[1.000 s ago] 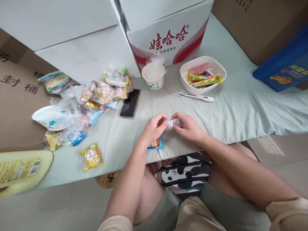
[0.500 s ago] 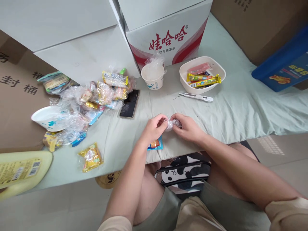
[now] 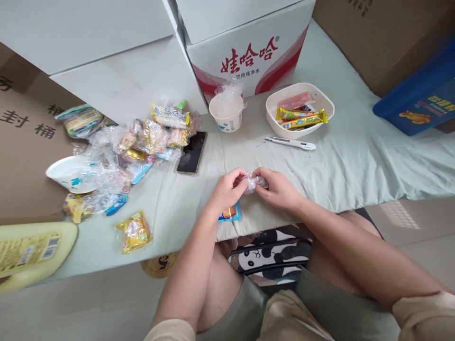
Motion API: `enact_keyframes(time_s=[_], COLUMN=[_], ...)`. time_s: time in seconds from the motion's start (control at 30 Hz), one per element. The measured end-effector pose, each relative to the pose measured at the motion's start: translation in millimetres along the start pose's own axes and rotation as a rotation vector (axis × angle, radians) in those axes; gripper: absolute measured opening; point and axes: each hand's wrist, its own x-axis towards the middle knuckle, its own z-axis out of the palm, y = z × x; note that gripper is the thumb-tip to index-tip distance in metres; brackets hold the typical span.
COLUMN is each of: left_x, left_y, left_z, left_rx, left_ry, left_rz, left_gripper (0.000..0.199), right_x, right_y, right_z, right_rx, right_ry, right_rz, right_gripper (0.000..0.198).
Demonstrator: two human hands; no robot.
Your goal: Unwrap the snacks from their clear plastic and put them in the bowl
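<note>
Between my hands is a crinkled clear plastic wrapper [image 3: 250,185]; what it may contain I cannot make out. My left hand [image 3: 229,188] pinches its left side. My right hand [image 3: 276,188] is closed on its right end. Just below my left hand lies a blue snack packet [image 3: 232,213], partly covered by that hand and wrist. Beyond my hands, a white utility knife [image 3: 290,143] rests on the green cloth [image 3: 341,166]. A dark phone [image 3: 192,152] lies to the left, beside a heap of wrapped snacks [image 3: 156,137].
Behind the knife sits a white tub [image 3: 300,133] with snack sticks. A paper cup [image 3: 229,124] stuffed with clear plastic stands near the white cartons [image 3: 249,66]. Another paper cup [image 3: 67,176] lies tipped at left. A yellow packet [image 3: 135,232] and a yellow bottle [image 3: 39,251] are near the front edge.
</note>
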Motion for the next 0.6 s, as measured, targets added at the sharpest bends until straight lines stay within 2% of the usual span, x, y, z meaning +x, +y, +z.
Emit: enact_keyframes(time_s=[0.6], left_x=[-2.4], left_y=[5.1], left_z=[0.4], left_rx=[0.068], left_ry=[-0.006], left_rz=[-0.025], left_gripper=[0.014], right_x=[-0.3], right_y=[0.9], right_z=[0.8], right_rx=[-0.046], right_ry=[-0.015], right_rz=[-0.012], right_gripper=[0.021])
